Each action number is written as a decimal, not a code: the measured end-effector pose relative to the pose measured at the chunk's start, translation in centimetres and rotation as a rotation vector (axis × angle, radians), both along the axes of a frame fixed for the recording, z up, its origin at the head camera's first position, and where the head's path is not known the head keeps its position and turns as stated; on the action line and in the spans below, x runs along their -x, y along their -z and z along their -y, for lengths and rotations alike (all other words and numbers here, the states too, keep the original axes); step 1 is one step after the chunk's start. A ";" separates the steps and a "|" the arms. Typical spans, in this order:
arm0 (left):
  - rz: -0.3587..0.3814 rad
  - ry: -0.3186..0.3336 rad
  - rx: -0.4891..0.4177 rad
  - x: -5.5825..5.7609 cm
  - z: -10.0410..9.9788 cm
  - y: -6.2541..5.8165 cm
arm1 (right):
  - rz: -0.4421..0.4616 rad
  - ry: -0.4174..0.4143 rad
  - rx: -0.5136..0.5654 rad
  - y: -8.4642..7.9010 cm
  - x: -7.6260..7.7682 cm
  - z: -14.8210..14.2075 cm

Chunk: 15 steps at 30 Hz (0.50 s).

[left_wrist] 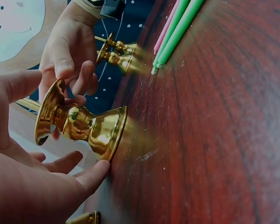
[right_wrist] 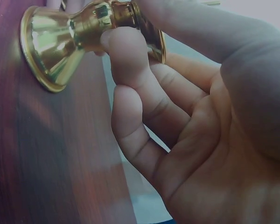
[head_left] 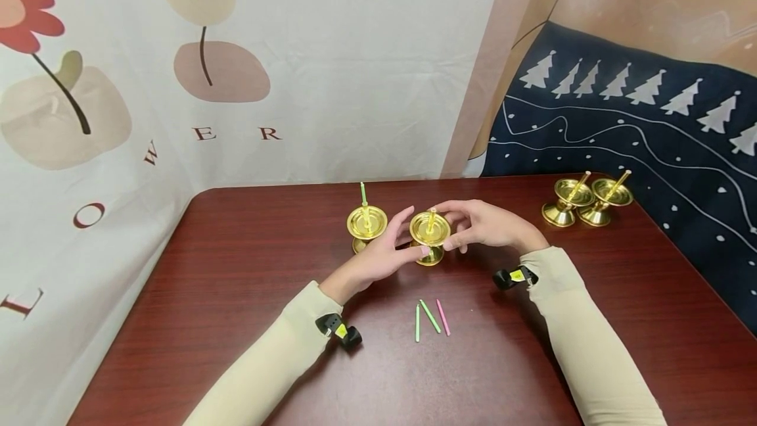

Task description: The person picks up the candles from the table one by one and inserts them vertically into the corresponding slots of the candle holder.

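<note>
A shiny gold candle holder (head_left: 430, 235) with a thin gold rod over its dish stands upright on the table between the two hands. My right hand (head_left: 487, 224) grips it by the dish, with thumb and fingers at the rim and the other fingers curled in the right wrist view. From the other side, my left hand (head_left: 381, 260) has its fingers spread around the holder; one fingertip is right at the base (left_wrist: 113, 140) in the left wrist view. Just left stands a second gold holder (head_left: 359, 245), with a green candle (head_left: 363, 194) upright in it.
Two green candles (head_left: 417, 324) and a pink candle (head_left: 443, 318) lie on the dark red table (head_left: 248, 268) in front of the hands. Two more gold holders (head_left: 558, 214) stand at the back right. Printed cloth (head_left: 367, 71) hangs behind the table.
</note>
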<state>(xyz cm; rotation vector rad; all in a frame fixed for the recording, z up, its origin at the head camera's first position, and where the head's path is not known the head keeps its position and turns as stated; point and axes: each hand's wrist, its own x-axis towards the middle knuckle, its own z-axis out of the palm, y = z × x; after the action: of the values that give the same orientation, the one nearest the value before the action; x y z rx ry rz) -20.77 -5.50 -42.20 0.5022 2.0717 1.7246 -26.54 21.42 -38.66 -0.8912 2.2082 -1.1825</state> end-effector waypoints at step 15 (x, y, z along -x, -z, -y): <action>-0.032 -0.009 -0.011 0.0 -0.3 0.5 | -0.027 0.005 -0.132 0.3 -0.3 0.7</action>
<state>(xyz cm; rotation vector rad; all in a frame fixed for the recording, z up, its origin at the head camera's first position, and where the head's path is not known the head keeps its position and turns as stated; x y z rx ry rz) -20.73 -5.24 -42.69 0.5283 2.0907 1.7452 -26.29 20.73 -38.94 -0.8531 2.2816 -1.0192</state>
